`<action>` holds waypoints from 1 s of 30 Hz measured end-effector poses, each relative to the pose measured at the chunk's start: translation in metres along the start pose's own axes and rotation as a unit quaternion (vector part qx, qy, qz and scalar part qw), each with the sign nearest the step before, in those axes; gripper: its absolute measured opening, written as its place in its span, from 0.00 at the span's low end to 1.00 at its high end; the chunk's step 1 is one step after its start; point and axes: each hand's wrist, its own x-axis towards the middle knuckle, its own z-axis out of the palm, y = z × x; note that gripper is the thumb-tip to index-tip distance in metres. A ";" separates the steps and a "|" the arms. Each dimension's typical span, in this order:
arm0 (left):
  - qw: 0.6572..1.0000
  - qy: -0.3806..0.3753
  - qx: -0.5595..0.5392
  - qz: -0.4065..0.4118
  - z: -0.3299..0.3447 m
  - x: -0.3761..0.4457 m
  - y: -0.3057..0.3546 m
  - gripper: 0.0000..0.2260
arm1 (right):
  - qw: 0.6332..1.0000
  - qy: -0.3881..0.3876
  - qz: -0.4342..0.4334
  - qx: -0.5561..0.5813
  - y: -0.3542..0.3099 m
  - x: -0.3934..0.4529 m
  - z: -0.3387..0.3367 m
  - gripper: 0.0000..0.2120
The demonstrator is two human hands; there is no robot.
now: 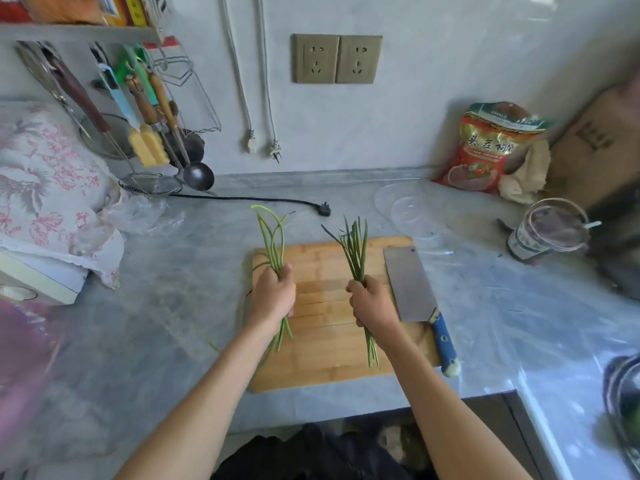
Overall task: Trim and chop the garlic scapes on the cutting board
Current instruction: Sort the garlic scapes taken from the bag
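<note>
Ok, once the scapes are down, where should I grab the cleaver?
Take the cleaver by its blue handle, coming from the near right with the right hand. It lies flat on the cutting board, handle toward you, blade away, so fingers stay off the edge.

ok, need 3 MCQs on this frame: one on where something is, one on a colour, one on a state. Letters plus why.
1. Where does the cleaver lie?
A. On the right part of the cutting board
B. Hung on the wall rack
C. In the left hand

2. What colour is the cleaver's handle?
A. Red
B. Blue
C. Black

3. What is the state of the garlic scapes?
A. Chopped into a pile on the board
B. Lying loose on the counter
C. Whole, split into two bunches, one gripped in each hand

Answers:
1 A: the blade rests flat on the board beside the right hand.
2 B: the handle shows blue with a pale end.
3 C: the left hand grips the left bunch and the right hand grips the right bunch, all uncut.
</note>
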 end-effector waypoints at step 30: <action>0.965 -0.050 0.238 0.098 0.106 -0.064 -0.011 0.06 | 0.975 -0.035 -0.038 -0.217 0.047 0.018 -0.096 0.11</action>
